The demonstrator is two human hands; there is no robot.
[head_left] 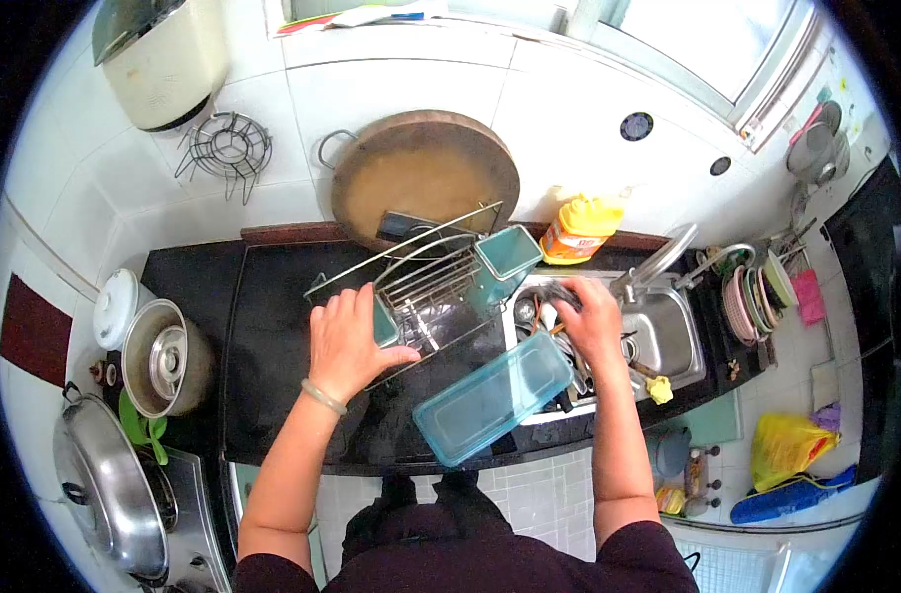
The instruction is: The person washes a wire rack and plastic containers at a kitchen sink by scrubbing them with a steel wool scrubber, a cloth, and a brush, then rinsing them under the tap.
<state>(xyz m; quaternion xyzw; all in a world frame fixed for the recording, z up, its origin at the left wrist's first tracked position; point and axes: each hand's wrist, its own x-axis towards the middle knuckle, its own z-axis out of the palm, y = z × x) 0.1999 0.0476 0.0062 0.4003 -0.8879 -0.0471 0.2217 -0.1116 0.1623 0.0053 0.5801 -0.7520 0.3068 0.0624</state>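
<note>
At a black kitchen counter (273, 395), a left hand (344, 331), thumb spread, holds a silver wire rack (441, 277) left of the steel sink (668, 341); right hand (594, 321) curls over mixed utensils (547, 316) there, grip unclear

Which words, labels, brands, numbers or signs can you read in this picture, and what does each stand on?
No text is legible.
Orange label on the yellow plastic jug: pale marks, too small and blurred to read.
Crumpled yellow plastic bag: any print on it is too blurred to read.
</note>
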